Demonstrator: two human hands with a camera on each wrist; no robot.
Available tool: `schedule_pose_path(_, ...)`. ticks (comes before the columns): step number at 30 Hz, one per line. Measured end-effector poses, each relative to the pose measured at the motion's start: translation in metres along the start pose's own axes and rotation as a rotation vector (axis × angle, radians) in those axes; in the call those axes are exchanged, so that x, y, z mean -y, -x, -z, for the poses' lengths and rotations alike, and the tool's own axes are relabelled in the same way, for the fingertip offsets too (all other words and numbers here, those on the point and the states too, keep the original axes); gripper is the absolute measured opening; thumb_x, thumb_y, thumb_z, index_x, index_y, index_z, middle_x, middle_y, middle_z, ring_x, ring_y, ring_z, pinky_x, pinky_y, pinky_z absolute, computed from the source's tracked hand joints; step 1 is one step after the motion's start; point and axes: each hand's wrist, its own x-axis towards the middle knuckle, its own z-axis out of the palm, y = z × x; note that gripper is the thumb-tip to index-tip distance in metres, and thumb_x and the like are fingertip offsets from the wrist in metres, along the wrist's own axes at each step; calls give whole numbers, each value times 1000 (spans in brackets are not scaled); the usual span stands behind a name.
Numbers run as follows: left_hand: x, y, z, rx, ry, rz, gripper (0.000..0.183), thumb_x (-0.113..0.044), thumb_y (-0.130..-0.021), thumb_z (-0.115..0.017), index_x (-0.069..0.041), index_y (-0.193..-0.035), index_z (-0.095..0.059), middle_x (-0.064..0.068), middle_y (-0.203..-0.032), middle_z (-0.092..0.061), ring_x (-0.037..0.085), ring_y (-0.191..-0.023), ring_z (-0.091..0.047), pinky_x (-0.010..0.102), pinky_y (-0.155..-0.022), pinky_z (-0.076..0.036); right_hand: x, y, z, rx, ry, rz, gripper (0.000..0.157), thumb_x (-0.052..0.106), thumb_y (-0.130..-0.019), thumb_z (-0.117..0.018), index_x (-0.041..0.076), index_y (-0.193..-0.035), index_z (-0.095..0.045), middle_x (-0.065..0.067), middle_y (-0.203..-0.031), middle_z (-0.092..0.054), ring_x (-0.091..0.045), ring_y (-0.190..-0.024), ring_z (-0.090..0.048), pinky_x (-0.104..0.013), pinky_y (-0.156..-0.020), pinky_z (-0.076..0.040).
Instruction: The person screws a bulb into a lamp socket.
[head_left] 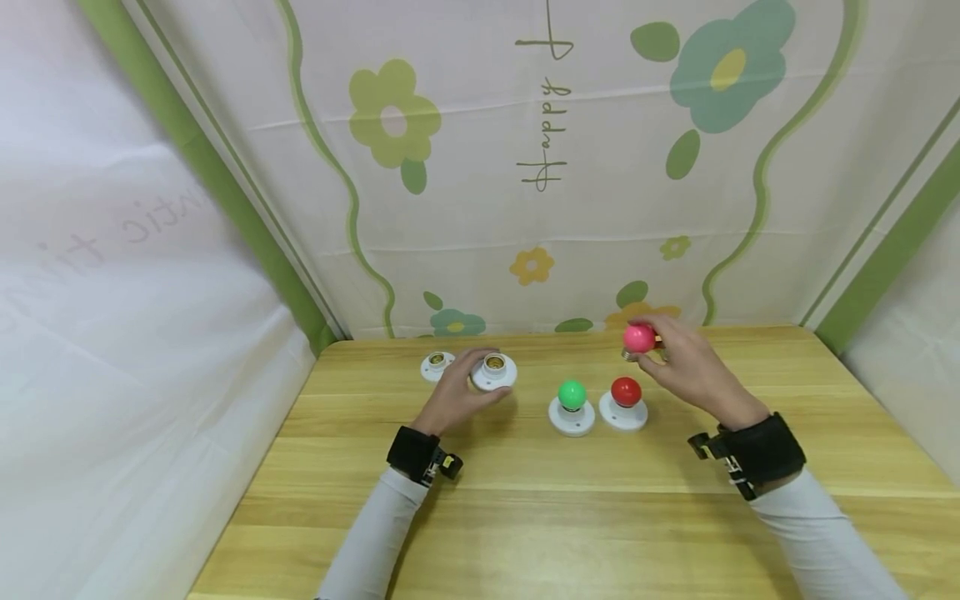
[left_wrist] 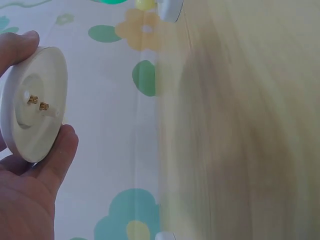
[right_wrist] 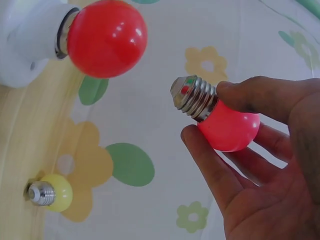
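Note:
My left hand [head_left: 459, 393] grips a round white lamp socket [head_left: 492, 372] by its rim, between thumb and fingers. The left wrist view shows the raised socket's underside [left_wrist: 47, 117] with two brass screws. My right hand [head_left: 697, 367] pinches a pink light bulb [right_wrist: 231, 127], its metal screw base pointing away from the palm. Between the hands, a green bulb [head_left: 572, 395] and a red bulb [head_left: 626, 392] each sit upright in a white socket on the table. Another socket [head_left: 433, 367], without a bulb, stands left of my left hand.
A yellow bulb [right_wrist: 60, 193] lies on the wooden table [head_left: 525, 517] near its back edge, mostly hidden behind my right hand in the head view. A flower-patterned cloth [head_left: 465, 208] hangs behind the table, and more cloth [head_left: 135, 333] hangs at the sides.

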Motion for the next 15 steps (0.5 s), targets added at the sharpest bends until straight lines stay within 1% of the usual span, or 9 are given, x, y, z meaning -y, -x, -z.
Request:
schedule_pose_path(6, -2, -2, -5, 26, 11, -4, 69, -49, -81, -73, -12, -135, -53, 0, -134, -51, 16, -121, -48, 40, -100, -45, 8, -3, 0, -11, -11, 30, 54, 6, -76, -80, 3, -123, -55, -8, -111, -62, -22, -95, -61, -44, -78, -57)
schedule_pose_path(11, -6, -6, -10, 39, -2, -5, 70, -52, -80, -72, -14, -135, -53, -1, -135, -51, 15, -122, -47, 39, -100, -44, 16, -5, 1, -11, 1, 41, 54, 10, -78, -79, 3, -125, -54, -9, -117, -61, -24, -99, -60, -48, -80, -56)
schedule_pose_path(15, -12, -9, -12, 45, 3, -6, 69, -48, -80, -75, -14, -136, -53, -1, -134, -52, 16, -122, -47, 40, -100, -43, 22, -7, 1, -19, 6, 68, 54, 12, -79, -79, 3, -127, -55, -9, -121, -59, -24, -100, -59, -49, -81, -55)
